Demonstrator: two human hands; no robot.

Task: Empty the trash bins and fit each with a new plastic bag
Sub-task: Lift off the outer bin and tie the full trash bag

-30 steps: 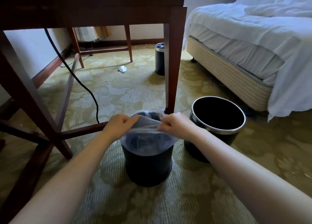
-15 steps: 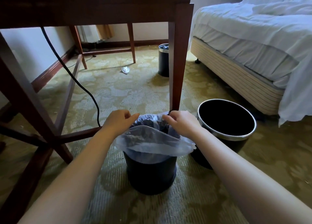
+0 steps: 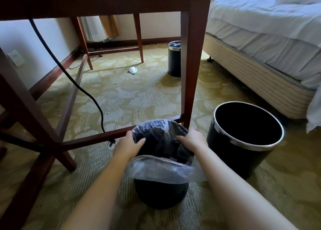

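A bed (image 3: 264, 38) with rumpled white bedding fills the upper right, its striped base standing on patterned green-gold carpet (image 3: 125, 94). A dark red wooden desk (image 3: 189, 56) spans the top and left of the view, one leg coming down just behind the nearest bin, with a black power cable (image 3: 83, 89) hanging under it to the floor. Right of that leg stands a large black bin (image 3: 243, 143) with a chrome rim, open and dark inside, with no liner visible. Directly in front of the person is a small black bin (image 3: 161, 195), close beside the large one. A clear plastic bag (image 3: 161, 169) is draped over its mouth: the near edge is folded down over the rim, and the far part is bunched up above the opening. The left hand (image 3: 128, 144) is at the bin's left rim, fingers curled around the raised plastic and pressing it inward. The right hand (image 3: 191, 139) is at the right rim, fingers closed on the plastic there. The bag sits between the two hands, both touching it. Farther back, partly hidden by the desk leg, stands a tall narrow black bin (image 3: 173, 61) with something in its top. A crumpled white scrap (image 3: 132, 70) lies on the carpet to its left.
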